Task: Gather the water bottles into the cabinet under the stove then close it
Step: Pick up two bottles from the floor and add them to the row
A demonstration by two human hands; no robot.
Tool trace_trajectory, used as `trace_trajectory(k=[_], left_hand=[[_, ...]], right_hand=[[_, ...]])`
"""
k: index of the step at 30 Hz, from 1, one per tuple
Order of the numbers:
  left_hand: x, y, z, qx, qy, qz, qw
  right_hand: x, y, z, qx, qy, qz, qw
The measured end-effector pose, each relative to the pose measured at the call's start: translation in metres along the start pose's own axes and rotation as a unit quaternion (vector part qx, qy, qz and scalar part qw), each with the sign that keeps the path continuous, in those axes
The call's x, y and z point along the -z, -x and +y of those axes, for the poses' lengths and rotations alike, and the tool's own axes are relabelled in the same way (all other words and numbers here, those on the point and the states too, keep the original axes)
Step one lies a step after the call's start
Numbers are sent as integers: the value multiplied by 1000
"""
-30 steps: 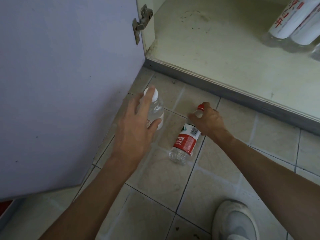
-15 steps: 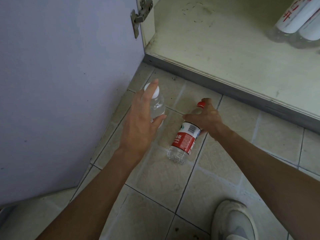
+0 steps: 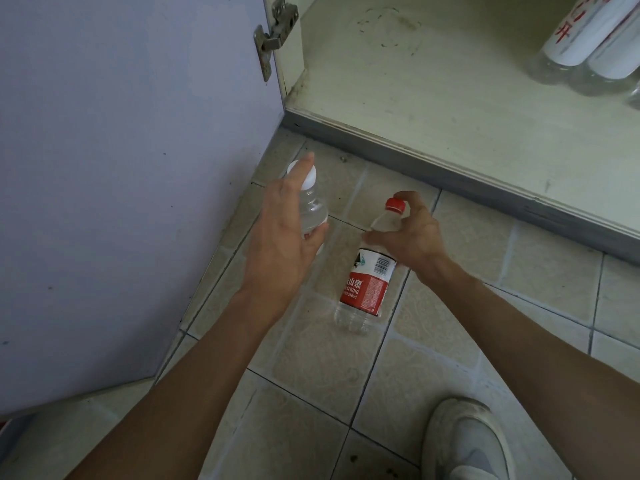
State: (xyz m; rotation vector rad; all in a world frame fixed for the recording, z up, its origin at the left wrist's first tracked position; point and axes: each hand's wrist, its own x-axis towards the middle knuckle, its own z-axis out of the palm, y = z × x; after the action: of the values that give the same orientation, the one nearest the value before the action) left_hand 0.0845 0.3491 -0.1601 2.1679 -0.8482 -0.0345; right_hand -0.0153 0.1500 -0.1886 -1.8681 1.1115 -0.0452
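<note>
Now, left to right:

Cabinet door (image 3: 131, 168): open at nine o'clock, hinge (image 3: 275, 32) at eleven.

Left hand (image 3: 280, 244): your fingers are wrapped round the white-capped bottle (image 3: 71, 207), held just above the floor (image 3: 450, 358).

Right hand (image 3: 412, 237): your fingers are pinched on the shoulder of the red-capped bottle (image 3: 365, 285), tilted neck-up at centre.

Handling: thin clear plastic; it looks light, gives under a squeeze and is likely slick. Grip the neck or shoulder.

Writing: the red label reads "SPRING 550ml" with Chinese characters.

Cabinet (image 3: 450, 109): open at one o'clock; stored bottles (image 3: 585, 39) lie there, with red characters I cannot read.
</note>
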Motion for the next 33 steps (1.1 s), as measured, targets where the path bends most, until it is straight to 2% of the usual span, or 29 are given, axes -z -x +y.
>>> trace_trajectory(k=[8,17,23,28,33], left_hand=[[-1,-11,9,42,3,-28,999],[2,-18,46,-22,18,-81,996],[-18,-37,123,-108,58,-124,985],[-56,-56,198,-162,107,-138,971],[-108,-65,273,-231,162,-173,944]], right_hand=[[17,41,-15,155,-67,49,984],[61,75,-3,298,-61,155,940],[128,81,11,316,-89,234,915],[207,88,36,309,-82,335,886],[292,98,63,300,-17,421,856]])
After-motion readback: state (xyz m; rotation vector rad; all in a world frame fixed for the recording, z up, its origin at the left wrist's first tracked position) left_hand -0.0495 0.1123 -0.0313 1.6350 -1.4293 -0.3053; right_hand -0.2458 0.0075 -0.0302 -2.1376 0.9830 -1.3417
